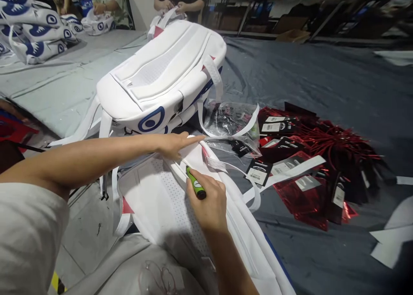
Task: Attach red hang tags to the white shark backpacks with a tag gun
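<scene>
A white backpack [148,187] with a dotted mesh back panel and red-tipped webbing straps lies across my lap and the table edge. My left hand [174,145] grips its far top edge, the index finger stretched along the piping. In my right hand [208,198] is a green pen [195,183] with a black end. Its tip is close to the white seam just below my left hand; I cannot tell whether it touches. Right behind the hands, a second white backpack [167,67] with a blue eye print lies with its padded back facing up.
Red foil pouches and black hang tags [258,172] are piled on the right. A clear plastic bag [232,118] lies beside the second backpack. More printed backpacks [41,28] are stacked at the far left. Co-workers' hands [174,4] are busy across the table.
</scene>
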`<state>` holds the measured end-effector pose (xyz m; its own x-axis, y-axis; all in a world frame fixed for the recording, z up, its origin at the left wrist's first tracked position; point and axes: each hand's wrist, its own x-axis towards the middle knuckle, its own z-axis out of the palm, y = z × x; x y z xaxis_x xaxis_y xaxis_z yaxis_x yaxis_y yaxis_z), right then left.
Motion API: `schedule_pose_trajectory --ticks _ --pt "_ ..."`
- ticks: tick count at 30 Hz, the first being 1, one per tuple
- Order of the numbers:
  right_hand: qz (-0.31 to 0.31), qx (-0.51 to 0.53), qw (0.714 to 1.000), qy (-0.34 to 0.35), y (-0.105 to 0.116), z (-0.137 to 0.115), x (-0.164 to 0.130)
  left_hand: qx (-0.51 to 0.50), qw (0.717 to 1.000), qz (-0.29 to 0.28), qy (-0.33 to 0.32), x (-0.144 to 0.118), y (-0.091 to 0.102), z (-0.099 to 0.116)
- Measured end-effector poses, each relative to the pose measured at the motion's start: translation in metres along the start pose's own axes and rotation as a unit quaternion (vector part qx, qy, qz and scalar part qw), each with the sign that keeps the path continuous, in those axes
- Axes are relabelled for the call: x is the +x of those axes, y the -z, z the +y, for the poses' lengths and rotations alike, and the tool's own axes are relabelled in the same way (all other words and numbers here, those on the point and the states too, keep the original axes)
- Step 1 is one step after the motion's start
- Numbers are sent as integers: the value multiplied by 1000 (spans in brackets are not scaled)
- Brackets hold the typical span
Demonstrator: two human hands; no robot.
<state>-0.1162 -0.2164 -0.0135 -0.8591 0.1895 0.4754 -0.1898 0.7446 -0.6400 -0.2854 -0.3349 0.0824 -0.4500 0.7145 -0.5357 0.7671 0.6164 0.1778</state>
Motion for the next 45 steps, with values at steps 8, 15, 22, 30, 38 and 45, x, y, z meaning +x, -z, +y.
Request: schedule_pose_trajectory --ticks 8,15,22,30,38,45 --pt "-29 80 996 -33 -6 -6 8 -12 1000 -2 15 1 -3 3" --pt "6 37 999 -8 -13 -5 7 -26 999 -20 23 6 -3 6" --pt "-20 31 999 -27 -11 -12 6 -16 1000 -8 14 8 -5 8" --pt "-43 48 997 -52 -6 -13 8 -1 1000 -3 21 13 -8 7" --pt "-45 54 997 -35 -4 -11 8 -4 1000 -1 24 12 -7 9" --pt "-77 91 992 -47 -2 -5 11 1 999 3 32 10 -6 11"
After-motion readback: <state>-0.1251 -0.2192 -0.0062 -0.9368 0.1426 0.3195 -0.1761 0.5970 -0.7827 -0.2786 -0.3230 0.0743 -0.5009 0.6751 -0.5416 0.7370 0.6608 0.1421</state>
